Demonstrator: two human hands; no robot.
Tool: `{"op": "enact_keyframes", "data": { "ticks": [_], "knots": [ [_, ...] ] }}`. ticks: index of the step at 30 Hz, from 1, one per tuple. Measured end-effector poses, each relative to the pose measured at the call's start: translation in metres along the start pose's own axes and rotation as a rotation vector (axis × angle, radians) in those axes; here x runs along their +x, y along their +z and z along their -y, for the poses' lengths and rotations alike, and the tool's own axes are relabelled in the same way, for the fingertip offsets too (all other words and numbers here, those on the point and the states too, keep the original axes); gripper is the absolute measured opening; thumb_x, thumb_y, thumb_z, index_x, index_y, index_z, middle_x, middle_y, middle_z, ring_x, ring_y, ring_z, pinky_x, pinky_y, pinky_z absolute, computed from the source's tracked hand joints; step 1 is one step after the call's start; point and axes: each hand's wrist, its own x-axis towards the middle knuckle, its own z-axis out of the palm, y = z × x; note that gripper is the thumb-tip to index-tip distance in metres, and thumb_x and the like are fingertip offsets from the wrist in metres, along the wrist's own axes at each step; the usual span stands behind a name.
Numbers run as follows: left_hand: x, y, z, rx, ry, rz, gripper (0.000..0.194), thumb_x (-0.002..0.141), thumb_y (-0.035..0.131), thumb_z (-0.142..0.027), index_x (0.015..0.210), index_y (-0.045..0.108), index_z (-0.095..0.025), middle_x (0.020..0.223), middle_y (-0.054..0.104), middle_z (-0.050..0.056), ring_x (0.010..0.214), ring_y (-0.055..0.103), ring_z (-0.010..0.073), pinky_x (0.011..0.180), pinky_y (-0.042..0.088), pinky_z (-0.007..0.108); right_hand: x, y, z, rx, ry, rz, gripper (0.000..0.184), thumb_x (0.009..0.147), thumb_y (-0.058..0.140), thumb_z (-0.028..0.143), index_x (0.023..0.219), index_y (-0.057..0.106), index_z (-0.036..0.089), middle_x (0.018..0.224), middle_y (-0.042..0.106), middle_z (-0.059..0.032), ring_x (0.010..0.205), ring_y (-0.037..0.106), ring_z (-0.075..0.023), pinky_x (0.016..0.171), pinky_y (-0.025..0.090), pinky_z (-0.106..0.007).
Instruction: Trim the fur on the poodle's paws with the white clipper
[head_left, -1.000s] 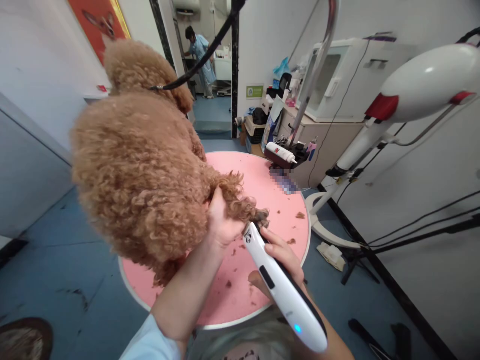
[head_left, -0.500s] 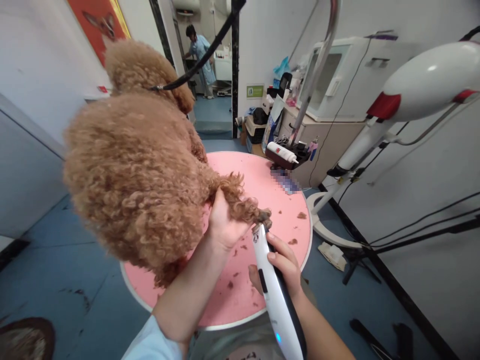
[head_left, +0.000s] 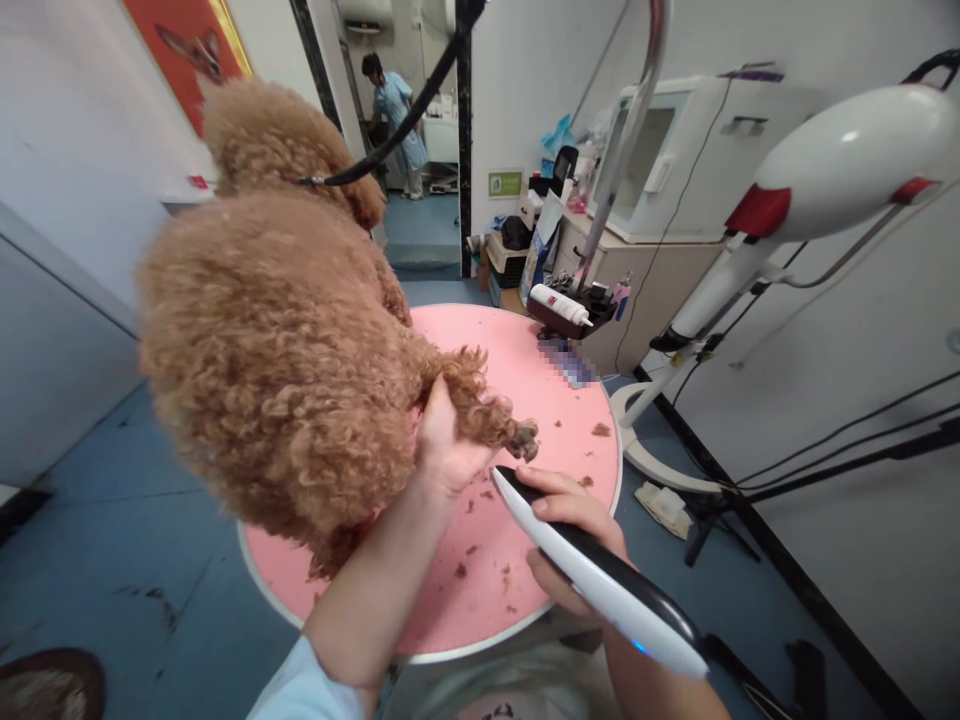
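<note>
Left hand (head_left: 450, 445) clasps a curly brown dog's (head_left: 262, 330) shaggy leg (head_left: 491, 417); right hand (head_left: 576, 515) grips a blue-lit, white-and-black clipper (head_left: 606, 582); green wall sign (head_left: 505, 184) unreadable.

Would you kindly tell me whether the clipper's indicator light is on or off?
On: the indicator light glows blue near the rear end of the clipper.

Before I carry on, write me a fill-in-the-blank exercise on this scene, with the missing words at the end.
1. The round table under the dog has a ____ top.
2. The right hand holds a clipper whose small light glows ____.
3. The left hand holds the dog's ____, leaving the paw uncovered.
4. The bottle on the dark tray is mostly ____.

Missing words: pink; blue; leg; white.
</note>
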Motion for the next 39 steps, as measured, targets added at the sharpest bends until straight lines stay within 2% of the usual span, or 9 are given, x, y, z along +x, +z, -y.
{"op": "enact_keyframes", "data": {
  "ticks": [5, 10, 17, 21, 27, 31, 33, 36, 39],
  "knots": [
    [0.001, -0.003, -0.003, -0.018, -0.006, 0.055, 0.046, 0.095, 0.027, -0.040, 0.063, 0.049, -0.016, 0.052, 0.047, -0.001, 0.049, 0.051, 0.0123, 0.052, 0.047, 0.026, -0.007, -0.027, 0.002, -0.261, -0.099, 0.136, 0.032, 0.086, 0.053, 0.015, 0.117, 0.055, 0.023, 0.129, 0.060, -0.0112, 0.100, 0.060, -0.0217, 0.078, 0.053, -0.038],
    [0.000, -0.004, -0.006, 0.009, -0.014, 0.071, 0.045, 0.095, 0.025, -0.039, 0.064, 0.048, -0.016, 0.051, 0.044, -0.002, 0.049, 0.050, 0.0125, 0.049, 0.044, 0.025, 0.005, -0.030, 0.013, -0.360, -0.243, 0.271, 0.027, 0.093, 0.039, 0.017, 0.109, 0.061, 0.017, 0.125, 0.063, -0.0129, 0.089, 0.053, -0.0219, 0.074, 0.048, -0.038],
    [0.000, 0.003, -0.006, 0.063, 0.040, -0.041, 0.043, 0.095, 0.029, -0.037, 0.061, 0.046, -0.016, 0.050, 0.043, -0.002, 0.046, 0.044, 0.0099, 0.048, 0.041, 0.022, 0.024, -0.032, 0.020, -0.362, -0.123, 0.547, 0.030, 0.084, 0.046, 0.010, 0.111, 0.058, 0.017, 0.130, 0.059, -0.0095, 0.083, 0.049, -0.0203, 0.070, 0.045, -0.035],
    [0.000, 0.003, -0.006, 0.102, 0.028, -0.041, 0.046, 0.095, 0.024, -0.041, 0.062, 0.045, -0.016, 0.050, 0.041, -0.002, 0.047, 0.044, 0.0105, 0.051, 0.043, 0.024, 0.028, -0.033, 0.021, -0.386, -0.137, 0.478, 0.031, 0.085, 0.043, 0.008, 0.112, 0.056, 0.016, 0.130, 0.058, -0.0123, 0.083, 0.049, -0.0207, 0.071, 0.043, -0.036],
    [0.003, -0.002, -0.006, 0.122, 0.000, -0.004, 0.046, 0.094, 0.022, -0.041, 0.062, 0.044, -0.016, 0.050, 0.039, -0.003, 0.045, 0.042, 0.0099, 0.047, 0.037, 0.022, 0.035, -0.033, 0.020, -0.334, -0.116, 0.516, 0.030, 0.085, 0.043, 0.009, 0.110, 0.057, 0.016, 0.131, 0.057, -0.0126, 0.085, 0.049, -0.0198, 0.072, 0.042, -0.034],
    [0.004, -0.004, -0.007, 0.117, 0.010, 0.019, 0.046, 0.094, 0.021, -0.041, 0.063, 0.044, -0.016, 0.051, 0.038, -0.003, 0.045, 0.041, 0.0094, 0.044, 0.035, 0.020, 0.036, -0.037, 0.019, -0.245, -0.050, 0.667, 0.027, 0.084, 0.048, 0.013, 0.108, 0.058, 0.019, 0.128, 0.059, -0.0079, 0.083, 0.049, -0.0186, 0.073, 0.042, -0.032],
    [0.004, -0.004, -0.007, 0.102, 0.010, 0.032, 0.047, 0.094, 0.020, -0.041, 0.062, 0.044, -0.016, 0.051, 0.037, -0.002, 0.045, 0.041, 0.0095, 0.044, 0.034, 0.019, 0.036, -0.039, 0.017, -0.218, -0.045, 0.655, 0.028, 0.083, 0.049, 0.013, 0.109, 0.057, 0.019, 0.129, 0.058, -0.0084, 0.084, 0.049, -0.0192, 0.073, 0.042, -0.033],
    [0.004, -0.006, -0.009, 0.128, -0.005, 0.035, 0.048, 0.093, 0.020, -0.044, 0.061, 0.043, -0.017, 0.050, 0.036, -0.002, 0.046, 0.041, 0.0104, 0.046, 0.038, 0.022, 0.037, -0.039, 0.015, -0.223, -0.059, 0.567, 0.029, 0.084, 0.044, 0.011, 0.110, 0.057, 0.019, 0.130, 0.057, -0.0111, 0.086, 0.050, -0.0197, 0.074, 0.042, -0.034],
    [0.003, -0.007, -0.009, 0.152, -0.016, 0.043, 0.048, 0.092, 0.020, -0.046, 0.062, 0.044, -0.017, 0.050, 0.037, -0.003, 0.046, 0.041, 0.0105, 0.051, 0.044, 0.026, 0.040, -0.041, 0.013, -0.144, -0.025, 0.613, 0.027, 0.084, 0.047, 0.014, 0.109, 0.058, 0.020, 0.126, 0.060, -0.0101, 0.084, 0.051, -0.0186, 0.073, 0.043, -0.032]
  ]
}}
